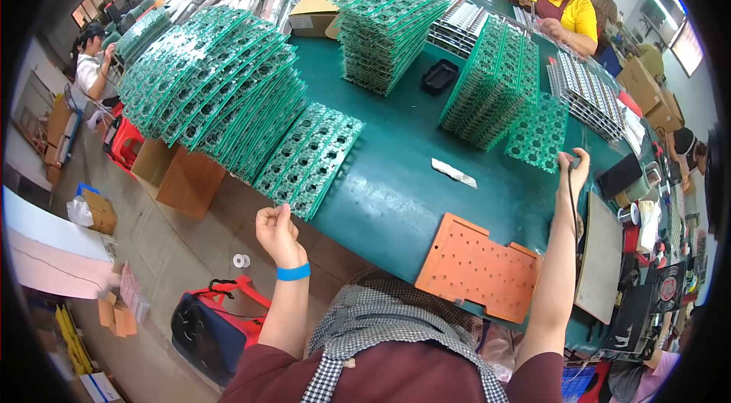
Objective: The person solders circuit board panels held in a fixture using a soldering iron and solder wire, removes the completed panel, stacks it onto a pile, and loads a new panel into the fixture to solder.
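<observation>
My left hand [280, 237], with a blue band at the wrist, has its fingers closed at the lower edge of a green circuit board panel [311, 158]. That panel lies at the near end of a long leaning row of similar panels [221, 83]. My right hand [576, 169] is closed around a slim dark tool, mostly hidden by the fingers; its black cord [572, 213] trails down along my forearm. Just left of this hand, another green panel [539, 135] leans by a tall stack of panels [491, 83].
An orange fixture plate [480, 264] with small holes lies at the green table's [373, 209] near edge. Beyond are a crumpled white strip [454, 172], a black tray [439, 77] and another panel stack [388, 34]. A co-worker in yellow [560, 0] sits across the table.
</observation>
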The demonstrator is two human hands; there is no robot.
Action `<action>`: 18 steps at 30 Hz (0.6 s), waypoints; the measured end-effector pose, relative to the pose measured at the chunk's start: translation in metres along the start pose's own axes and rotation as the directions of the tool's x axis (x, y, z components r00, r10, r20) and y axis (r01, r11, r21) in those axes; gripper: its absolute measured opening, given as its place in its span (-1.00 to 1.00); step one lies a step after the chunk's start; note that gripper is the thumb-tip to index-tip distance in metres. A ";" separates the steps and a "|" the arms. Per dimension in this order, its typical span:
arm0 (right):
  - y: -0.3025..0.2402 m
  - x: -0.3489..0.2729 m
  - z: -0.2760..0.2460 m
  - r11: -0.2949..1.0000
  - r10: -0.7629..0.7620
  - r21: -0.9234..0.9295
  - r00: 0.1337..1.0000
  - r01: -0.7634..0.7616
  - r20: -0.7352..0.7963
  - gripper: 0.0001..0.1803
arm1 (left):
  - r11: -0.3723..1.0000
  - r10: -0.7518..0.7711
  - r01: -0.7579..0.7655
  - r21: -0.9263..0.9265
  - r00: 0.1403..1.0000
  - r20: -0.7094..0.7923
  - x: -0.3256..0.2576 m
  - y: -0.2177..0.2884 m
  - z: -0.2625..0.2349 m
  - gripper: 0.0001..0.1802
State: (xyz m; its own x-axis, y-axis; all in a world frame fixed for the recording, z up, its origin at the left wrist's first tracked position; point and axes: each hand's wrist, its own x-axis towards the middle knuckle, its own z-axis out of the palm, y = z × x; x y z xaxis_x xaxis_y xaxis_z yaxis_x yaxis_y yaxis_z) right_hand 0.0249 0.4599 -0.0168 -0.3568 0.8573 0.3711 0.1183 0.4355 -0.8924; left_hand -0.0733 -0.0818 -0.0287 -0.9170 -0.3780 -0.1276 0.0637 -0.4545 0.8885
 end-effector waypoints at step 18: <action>-0.140 -0.075 -0.126 0.964 -0.257 -0.078 0.965 0.253 -0.047 -0.65 | 0.999 -0.046 0.046 -0.003 0.999 0.002 0.001 -0.009 -0.009 -0.74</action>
State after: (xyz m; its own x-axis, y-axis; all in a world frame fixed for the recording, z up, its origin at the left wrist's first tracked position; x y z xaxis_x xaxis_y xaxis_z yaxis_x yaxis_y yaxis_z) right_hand 0.1523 0.3694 0.1125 -0.3315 0.7286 0.5993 0.0963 0.6580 -0.7468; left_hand -0.0708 -0.0853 -0.0406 -0.9196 -0.3552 -0.1679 0.0225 -0.4741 0.8802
